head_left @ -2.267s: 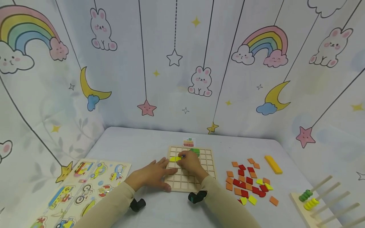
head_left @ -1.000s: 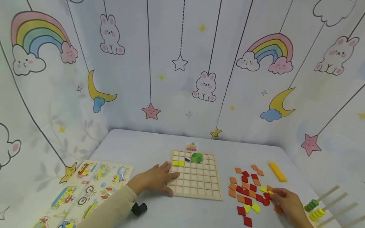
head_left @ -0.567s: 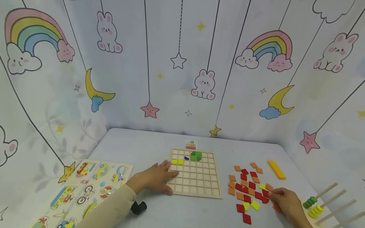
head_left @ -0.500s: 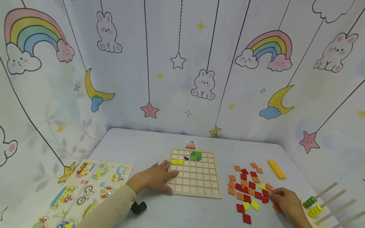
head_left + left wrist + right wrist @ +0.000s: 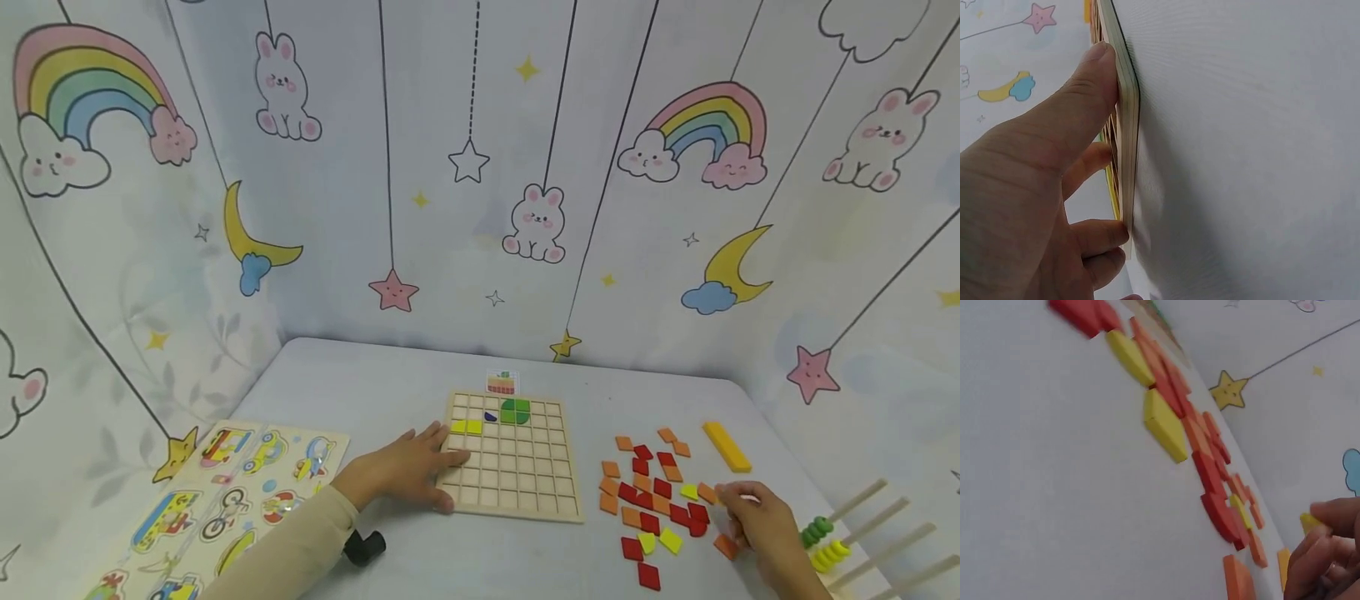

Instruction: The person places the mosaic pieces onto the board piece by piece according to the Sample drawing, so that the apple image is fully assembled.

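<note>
My left hand (image 5: 408,471) rests with spread fingers on the left side of a wooden grid board (image 5: 517,479). In the left wrist view the thumb (image 5: 1088,81) lies along the board's edge (image 5: 1127,125). On the board sit green tiles (image 5: 515,411), a small dark blue piece (image 5: 491,417) and two yellow tiles (image 5: 467,427). At the right, my right hand (image 5: 765,521) is raised beside a scatter of red, orange and yellow tiles. The right wrist view shows its thumb and finger pinching a small yellow tile (image 5: 1310,521), mostly covered by the fingers.
A small picture card (image 5: 502,382) lies behind the board. A picture puzzle board (image 5: 296,429) is at the left, a black object (image 5: 365,547) near the left wrist. Right of the loose red tiles (image 5: 648,576) stand a yellow bar (image 5: 726,447) and a peg counter (image 5: 832,554) with beads.
My right hand left the grid board, went to the loose tiles at the right, and has now lifted slightly away from them with a yellow tile. My left hand stays on the board.
</note>
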A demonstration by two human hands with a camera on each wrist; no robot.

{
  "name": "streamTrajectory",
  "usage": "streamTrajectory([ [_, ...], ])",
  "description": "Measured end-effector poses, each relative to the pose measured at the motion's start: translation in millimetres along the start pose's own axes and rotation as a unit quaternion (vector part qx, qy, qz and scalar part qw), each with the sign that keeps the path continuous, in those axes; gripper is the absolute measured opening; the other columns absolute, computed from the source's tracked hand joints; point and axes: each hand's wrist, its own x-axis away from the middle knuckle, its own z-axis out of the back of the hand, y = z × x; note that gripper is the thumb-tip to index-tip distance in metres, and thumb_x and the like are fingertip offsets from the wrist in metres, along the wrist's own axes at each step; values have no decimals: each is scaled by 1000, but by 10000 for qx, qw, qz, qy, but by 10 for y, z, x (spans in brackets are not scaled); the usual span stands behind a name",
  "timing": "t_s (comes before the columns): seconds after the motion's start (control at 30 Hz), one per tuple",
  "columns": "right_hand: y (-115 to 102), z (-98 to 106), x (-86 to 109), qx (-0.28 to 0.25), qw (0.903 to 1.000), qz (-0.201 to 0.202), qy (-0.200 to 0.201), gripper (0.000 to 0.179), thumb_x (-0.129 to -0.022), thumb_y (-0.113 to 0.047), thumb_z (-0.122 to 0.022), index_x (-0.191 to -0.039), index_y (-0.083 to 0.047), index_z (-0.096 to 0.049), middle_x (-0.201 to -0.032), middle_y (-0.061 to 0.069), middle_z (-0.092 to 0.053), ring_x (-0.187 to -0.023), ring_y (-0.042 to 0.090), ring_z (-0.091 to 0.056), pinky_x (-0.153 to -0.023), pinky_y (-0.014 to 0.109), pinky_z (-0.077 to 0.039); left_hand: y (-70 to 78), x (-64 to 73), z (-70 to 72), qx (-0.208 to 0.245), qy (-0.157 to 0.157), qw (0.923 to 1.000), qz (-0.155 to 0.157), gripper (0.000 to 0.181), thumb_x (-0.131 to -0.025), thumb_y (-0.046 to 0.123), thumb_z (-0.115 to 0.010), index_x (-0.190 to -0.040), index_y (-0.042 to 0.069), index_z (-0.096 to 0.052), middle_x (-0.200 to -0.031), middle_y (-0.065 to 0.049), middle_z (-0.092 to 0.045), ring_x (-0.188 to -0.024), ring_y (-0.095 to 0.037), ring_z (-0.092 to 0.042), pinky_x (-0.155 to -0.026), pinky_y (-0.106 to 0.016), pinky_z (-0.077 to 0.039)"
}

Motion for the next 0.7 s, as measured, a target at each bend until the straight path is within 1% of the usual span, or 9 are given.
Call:
streamTrajectory([
  [0.07,-58,0,-15,-1056,9944,-46,-55,48,-100,-47,-62,-127,-9,-51,-84,0,-58,-71,15,-57,-62,27,-55,14,7,14,-11,-6,10000,-4,84,-82,70,-69,-155,36,-44,-166,-21,-25,-155,-37,-19,-120,-63,-23],
  [0.13,-144,-32,-42,-1984,9798,-41,-260,41,-97,-48,-67,-122,-17,-56,-84,-4,-60,-72,11,-60,-65,23,-56,26,16,28,-23,-3,10000,7,84,-83,69,-70,-155,35,-44,-166,-22,-25,-155,-38,-19,-120,-63,-23],
  [0.27,-374,-164,-102,-3333,9383,76,-918,9,-97,-36,-68,-104,-30,-70,-87,-7,-66,-77,7,-63,-69,16,-55,41,35,49,51,11,10000,40,84,-83,67,-71,-155,33,-45,-165,-22,-26,-155,-37,-19,-121,-62,-23],
  [0.3,-445,-212,-120,-3590,9270,135,-1081,7,-99,-31,-66,-101,-31,-73,-89,-6,-69,-78,7,-65,-70,14,-55,44,38,50,74,20,10000,41,83,-83,67,-71,-155,33,-45,-165,-22,-26,-155,-37,-19,-121,-62,-23],
  [0.37,-587,-321,-148,-3945,9075,186,-1430,19,-103,-23,-60,-100,-30,-77,-95,-6,-71,-85,6,-68,-78,14,-55,51,45,53,114,29,9999,42,83,-83,67,-72,-154,33,-46,-165,-22,-26,-156,-37,-19,-121,-62,-23],
  [0.43,-730,-458,-169,-4094,8963,209,-1690,23,-105,-17,-56,-103,-27,-77,-101,-4,-73,-93,9,-70,-88,17,-55,56,46,50,139,33,9999,25,84,-82,66,-72,-154,33,-46,-165,-22,-26,-155,-37,-19,-121,-62,-24],
  [0.57,-1004,-799,-201,-4111,8894,156,-1994,22,-104,-9,-59,-121,-16,-71,-104,2,-74,-96,14,-71,-94,24,-56,65,44,51,120,28,9999,16,84,-82,67,-72,-154,33,-46,-165,-22,-26,-155,-37,-19,-120,-62,-24],
  [0.63,-1128,-997,-201,-4106,8891,120,-2018,30,-102,-6,-61,-132,-10,-62,-104,3,-73,-95,15,-71,-93,25,-57,69,39,52,133,18,9999,20,84,-82,66,-72,-154,33,-46,-165,-22,-26,-155,-37,-19,-121,-62,-24],
  [0.7,-1240,-1211,-188,-4217,8837,73,-2031,41,-101,-2,-61,-141,-5,-53,-104,4,-72,-95,15,-71,-92,25,-57,68,35,49,113,-1,9999,40,84,-82,67,-72,-154,34,-46,-166,-22,-26,-156,-36,-19,-121,-62,-23],
])
